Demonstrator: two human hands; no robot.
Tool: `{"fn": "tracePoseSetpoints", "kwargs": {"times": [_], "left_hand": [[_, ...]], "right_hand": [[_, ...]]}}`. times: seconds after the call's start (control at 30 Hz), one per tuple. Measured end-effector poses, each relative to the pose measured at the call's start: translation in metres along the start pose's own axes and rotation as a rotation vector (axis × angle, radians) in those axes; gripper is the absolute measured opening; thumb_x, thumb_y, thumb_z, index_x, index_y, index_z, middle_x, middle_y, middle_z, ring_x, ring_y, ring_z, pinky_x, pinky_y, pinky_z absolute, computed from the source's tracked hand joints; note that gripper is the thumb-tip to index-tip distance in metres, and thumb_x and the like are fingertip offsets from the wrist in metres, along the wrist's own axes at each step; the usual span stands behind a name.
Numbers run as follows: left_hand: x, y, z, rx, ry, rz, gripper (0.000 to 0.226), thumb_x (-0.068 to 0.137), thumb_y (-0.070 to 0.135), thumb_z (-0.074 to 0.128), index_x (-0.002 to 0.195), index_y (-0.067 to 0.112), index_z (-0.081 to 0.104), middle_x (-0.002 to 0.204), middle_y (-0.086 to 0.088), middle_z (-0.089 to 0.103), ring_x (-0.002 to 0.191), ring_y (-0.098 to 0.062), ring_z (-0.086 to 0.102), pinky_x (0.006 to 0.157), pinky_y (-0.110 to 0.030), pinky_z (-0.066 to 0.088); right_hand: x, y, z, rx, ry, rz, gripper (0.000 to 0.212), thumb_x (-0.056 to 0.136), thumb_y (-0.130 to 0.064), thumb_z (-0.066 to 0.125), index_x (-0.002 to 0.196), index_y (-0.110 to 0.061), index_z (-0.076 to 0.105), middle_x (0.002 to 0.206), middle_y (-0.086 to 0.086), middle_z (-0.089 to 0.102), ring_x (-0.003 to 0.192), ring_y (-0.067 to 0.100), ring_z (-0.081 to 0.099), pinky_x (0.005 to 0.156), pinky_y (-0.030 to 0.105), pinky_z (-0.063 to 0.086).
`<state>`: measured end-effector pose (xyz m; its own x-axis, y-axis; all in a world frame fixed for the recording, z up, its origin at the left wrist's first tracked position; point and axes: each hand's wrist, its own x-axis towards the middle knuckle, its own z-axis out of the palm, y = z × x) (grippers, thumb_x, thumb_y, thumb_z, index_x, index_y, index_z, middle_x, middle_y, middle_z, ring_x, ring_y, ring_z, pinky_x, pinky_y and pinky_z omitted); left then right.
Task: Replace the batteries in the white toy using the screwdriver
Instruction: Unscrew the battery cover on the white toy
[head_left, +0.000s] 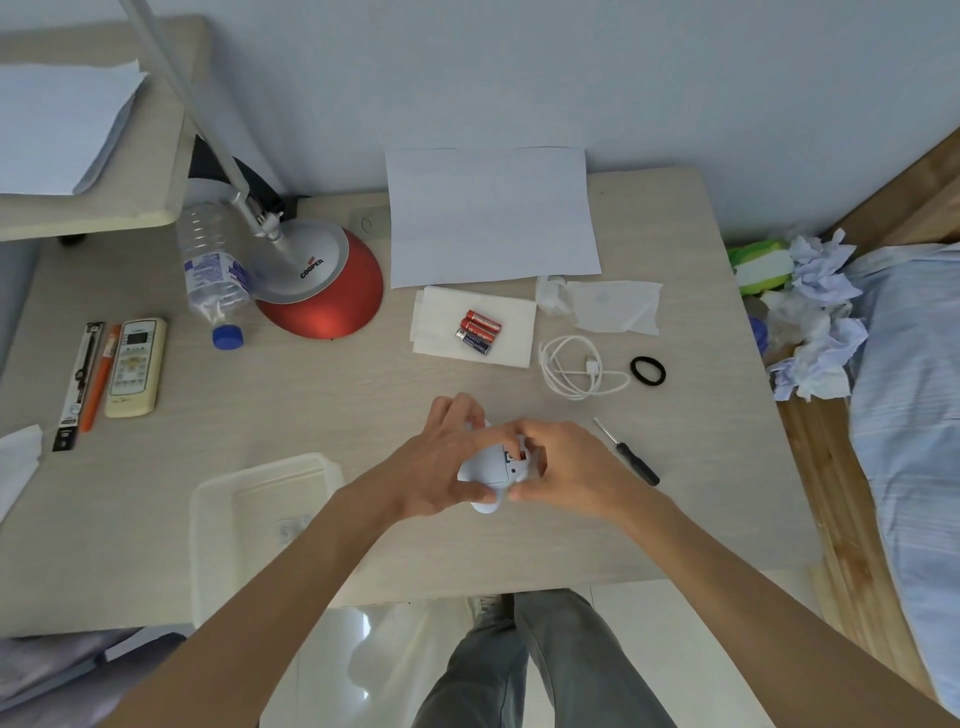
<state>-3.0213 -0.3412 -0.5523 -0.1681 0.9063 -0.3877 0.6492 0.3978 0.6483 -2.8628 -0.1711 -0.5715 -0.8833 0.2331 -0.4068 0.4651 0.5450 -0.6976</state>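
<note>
Soft, even daylight fills the frame, cool and slightly bluish on the wall (675, 78). The counter (311, 415) is evenly lit, with only faint, diffuse shadows under the lamp (322, 291) and beneath the hands. A bright glare patch sits on the glossy floor (363, 649) at the lower centre. Wide-angle distortion bends the counter's edges and stretches the forearms toward the bottom corners. The centre is fairly sharp; the toy (488, 467) is a little washed out, and the tray (260, 519) at the lower left looks hazy. Corners are soft.
</note>
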Motion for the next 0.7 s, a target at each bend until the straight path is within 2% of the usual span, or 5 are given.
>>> {"fn": "tracePoseSetpoints", "kwargs": {"times": [0.17,0.33,0.5,0.7], "left_hand": [[-0.001,0.0,0.003,-0.03,-0.008,-0.001,0.055,0.086,0.039,0.083,0.132,0.052,0.055,0.119,0.009,0.026,0.123,-0.017,0.026,0.091,-0.042,0.056],[-0.003,0.003,0.005,-0.044,-0.002,-0.009,0.055,0.086,0.036,0.084,0.131,0.05,0.056,0.118,0.008,0.027,0.121,-0.017,0.027,0.091,-0.043,0.056],[-0.009,0.002,0.011,-0.105,0.033,-0.006,0.053,0.088,0.036,0.082,0.132,0.051,0.057,0.117,0.009,0.028,0.121,-0.018,0.028,0.094,-0.044,0.054],[-0.012,0.002,0.016,-0.154,0.078,-0.012,0.048,0.087,0.035,0.083,0.125,0.051,0.058,0.118,0.007,0.03,0.122,-0.019,0.029,0.093,-0.039,0.052]], "right_hand": [[-0.002,-0.002,-0.001,-0.019,-0.018,-0.01,0.051,0.068,-0.038,0.091,0.107,-0.046,0.06,0.084,-0.013,0.071,0.071,0.008,0.065,0.063,0.027,0.05],[-0.004,-0.003,-0.001,-0.029,-0.022,-0.016,0.051,0.07,-0.035,0.091,0.114,-0.037,0.065,0.083,-0.015,0.069,0.071,0.007,0.064,0.063,0.025,0.048],[-0.005,-0.004,0.001,-0.048,-0.025,-0.016,0.055,0.07,-0.04,0.091,0.119,-0.038,0.066,0.087,-0.013,0.072,0.073,0.009,0.067,0.066,0.031,0.055],[-0.007,-0.004,0.001,-0.025,-0.025,-0.016,0.056,0.07,-0.039,0.091,0.12,-0.039,0.065,0.087,-0.012,0.072,0.071,0.007,0.065,0.064,0.025,0.049]]}}
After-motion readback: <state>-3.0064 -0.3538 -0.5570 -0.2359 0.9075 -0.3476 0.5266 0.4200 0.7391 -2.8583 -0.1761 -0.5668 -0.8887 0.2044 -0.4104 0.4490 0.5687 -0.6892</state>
